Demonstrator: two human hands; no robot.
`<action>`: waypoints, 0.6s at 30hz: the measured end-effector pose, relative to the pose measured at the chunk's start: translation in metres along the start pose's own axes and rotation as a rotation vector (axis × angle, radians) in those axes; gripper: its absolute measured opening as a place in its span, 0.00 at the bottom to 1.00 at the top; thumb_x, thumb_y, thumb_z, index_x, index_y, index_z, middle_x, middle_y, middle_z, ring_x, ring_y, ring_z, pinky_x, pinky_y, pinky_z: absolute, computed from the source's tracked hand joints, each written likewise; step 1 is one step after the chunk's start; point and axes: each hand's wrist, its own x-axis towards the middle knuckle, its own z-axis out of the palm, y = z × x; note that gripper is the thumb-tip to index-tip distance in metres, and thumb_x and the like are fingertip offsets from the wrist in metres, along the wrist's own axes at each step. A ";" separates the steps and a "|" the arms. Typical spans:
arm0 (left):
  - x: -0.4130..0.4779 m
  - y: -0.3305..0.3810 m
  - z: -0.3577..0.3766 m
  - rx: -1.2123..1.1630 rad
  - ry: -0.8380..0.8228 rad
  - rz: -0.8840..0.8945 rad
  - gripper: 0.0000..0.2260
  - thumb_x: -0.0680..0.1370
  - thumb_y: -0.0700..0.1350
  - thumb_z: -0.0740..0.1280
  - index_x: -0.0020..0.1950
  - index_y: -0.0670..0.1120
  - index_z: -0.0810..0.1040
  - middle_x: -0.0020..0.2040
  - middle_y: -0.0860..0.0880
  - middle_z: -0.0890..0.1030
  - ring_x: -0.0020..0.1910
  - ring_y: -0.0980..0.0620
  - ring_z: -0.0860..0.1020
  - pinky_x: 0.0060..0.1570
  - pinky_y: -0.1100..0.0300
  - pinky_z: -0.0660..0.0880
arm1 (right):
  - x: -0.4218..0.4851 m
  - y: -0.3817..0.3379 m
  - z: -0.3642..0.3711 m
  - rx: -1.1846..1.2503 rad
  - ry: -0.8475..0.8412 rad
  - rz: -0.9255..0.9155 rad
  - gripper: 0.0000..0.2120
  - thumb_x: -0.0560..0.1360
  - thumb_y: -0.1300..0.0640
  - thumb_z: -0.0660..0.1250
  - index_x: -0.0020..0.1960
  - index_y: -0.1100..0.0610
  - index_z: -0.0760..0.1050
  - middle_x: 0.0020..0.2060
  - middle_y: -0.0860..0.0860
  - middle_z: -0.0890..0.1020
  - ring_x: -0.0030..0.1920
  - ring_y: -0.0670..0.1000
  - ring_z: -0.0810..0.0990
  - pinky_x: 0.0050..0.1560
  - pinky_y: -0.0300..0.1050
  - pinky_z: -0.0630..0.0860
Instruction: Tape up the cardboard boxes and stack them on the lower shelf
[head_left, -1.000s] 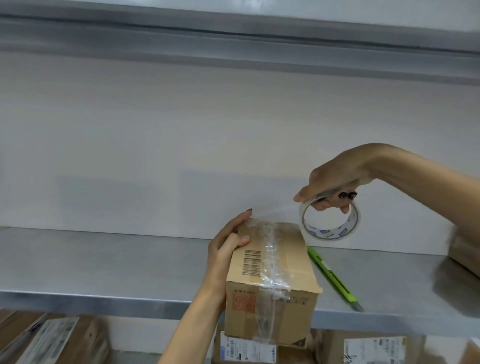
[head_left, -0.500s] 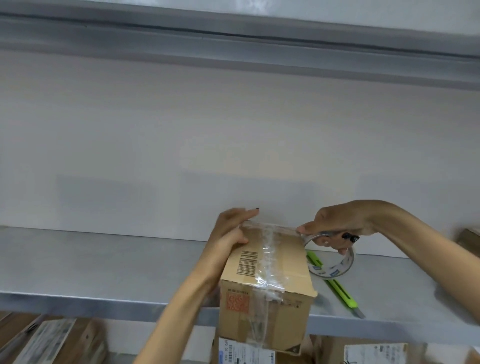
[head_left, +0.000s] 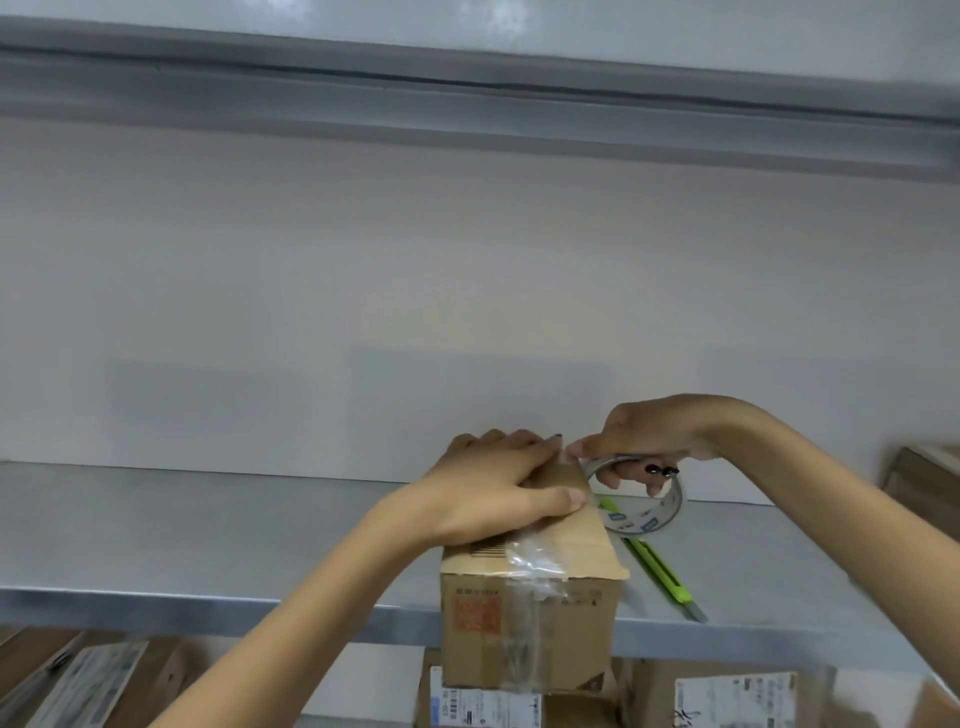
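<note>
- Shelf (head_left: 208, 530) is dull grey sheet metal, flat and smooth, with a folded lip along the front. Plain pale wall behind it.
- Box (head_left: 566, 618) is brown corrugated card, small and oblong. It sits at the front edge of the shelf, and its front face covers part of the lip from where I'm watching.
- A clear tape strip (head_left: 524, 623) runs across the top and down the front of the box. It's glossy and pretty crinkled, not laid flat. There's a barcode on top and a faded orange-red print on the front, left of the strip.
- Left hand (head_left: 498, 488) lies flat on the box top, fingers straight and together, pressing down at the far end. It's holding nothing.
- Right hand (head_left: 644, 436) has its fingers curled through the roll (head_left: 644, 504) and grips it just right of the box's far corner. The thumb tip is down at that corner, close to the left fingertips.
- The roll is a thin ring, see-through with blue print inside.
- A slim green cutter (head_left: 660, 571) lies on the shelf just right of the box.
- Under the shelf are more boxes (head_left: 727, 696) with white labels.
</note>
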 end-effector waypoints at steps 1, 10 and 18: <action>-0.004 -0.006 0.001 -0.104 0.058 -0.007 0.32 0.74 0.66 0.56 0.75 0.56 0.62 0.70 0.55 0.70 0.66 0.52 0.68 0.65 0.55 0.64 | -0.002 -0.001 -0.001 0.022 0.033 -0.036 0.24 0.79 0.41 0.60 0.34 0.57 0.76 0.24 0.51 0.68 0.26 0.49 0.69 0.35 0.39 0.76; -0.019 -0.035 0.046 -1.071 0.506 -0.055 0.24 0.74 0.52 0.62 0.70 0.48 0.70 0.67 0.50 0.74 0.66 0.52 0.73 0.67 0.51 0.69 | -0.019 -0.020 -0.021 0.436 0.259 -0.580 0.18 0.75 0.42 0.64 0.42 0.57 0.79 0.34 0.54 0.74 0.36 0.52 0.77 0.52 0.52 0.77; -0.016 -0.029 0.034 -1.203 0.478 0.009 0.27 0.69 0.56 0.66 0.64 0.44 0.73 0.59 0.44 0.80 0.56 0.51 0.80 0.53 0.60 0.77 | -0.012 -0.074 -0.001 0.119 0.445 -0.671 0.17 0.77 0.45 0.66 0.35 0.55 0.80 0.23 0.45 0.71 0.27 0.46 0.68 0.30 0.35 0.66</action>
